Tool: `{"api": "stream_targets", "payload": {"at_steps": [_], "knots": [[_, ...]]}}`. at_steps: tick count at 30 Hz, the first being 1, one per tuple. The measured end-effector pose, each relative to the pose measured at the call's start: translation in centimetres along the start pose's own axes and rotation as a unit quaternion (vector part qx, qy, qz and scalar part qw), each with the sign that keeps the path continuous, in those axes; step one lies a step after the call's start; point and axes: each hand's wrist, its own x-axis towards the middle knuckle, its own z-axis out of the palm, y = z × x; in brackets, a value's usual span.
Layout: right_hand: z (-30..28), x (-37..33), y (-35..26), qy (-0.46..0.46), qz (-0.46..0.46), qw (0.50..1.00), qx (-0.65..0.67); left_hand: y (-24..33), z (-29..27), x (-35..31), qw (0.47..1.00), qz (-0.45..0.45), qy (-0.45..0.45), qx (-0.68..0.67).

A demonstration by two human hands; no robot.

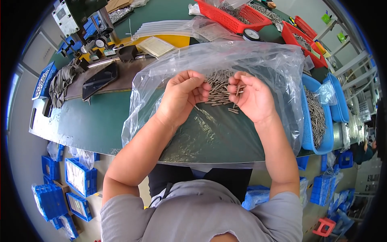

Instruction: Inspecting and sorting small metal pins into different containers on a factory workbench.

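A heap of small grey metal pins lies on a clear plastic bag spread over the green table. My left hand is at the left edge of the heap, its thumb pressed toward the curled fingers. What sits between those fingertips, if anything, is too small to tell. Across the heap, my right hand is turned partly palm up, with a few metal pins in its curled fingers. Some loose pins lie just below the heap, between both hands.
To the right stands a blue basket of similar pins, beside another blue basket. Red baskets of metal parts stand at the back. On the left are a phone, a grey cloth and a gauge stand.
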Motion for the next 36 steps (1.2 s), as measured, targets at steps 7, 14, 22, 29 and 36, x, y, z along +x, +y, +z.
{"api": "stream_targets", "payload": {"at_steps": [7, 14, 22, 29, 36], "knots": [[0.7, -0.6, 1.7, -0.067, -0.107, 0.775, -0.619, 0.1, 0.0, 0.0, 1.000, 0.005, -0.005, -0.013], [1.9, -1.2, 2.6, -0.082, -0.188, 0.620, -0.757, 0.1, 0.2, -0.1, 1.000, 0.006, -0.007, -0.017], [1.0, -1.0, 0.1, -0.040, -0.113, 0.923, -0.365, -0.3, 0.1, -0.1, 0.998, -0.034, -0.047, 0.014], [1.6, -1.2, 0.2, -0.032, -0.099, 0.954, -0.283, -0.6, 0.5, -0.4, 0.995, -0.071, -0.066, 0.028], [1.4, -1.0, 0.3, -0.056, -0.079, 0.961, -0.258, -0.6, 0.7, -0.4, 0.994, -0.077, -0.076, 0.033]]}}
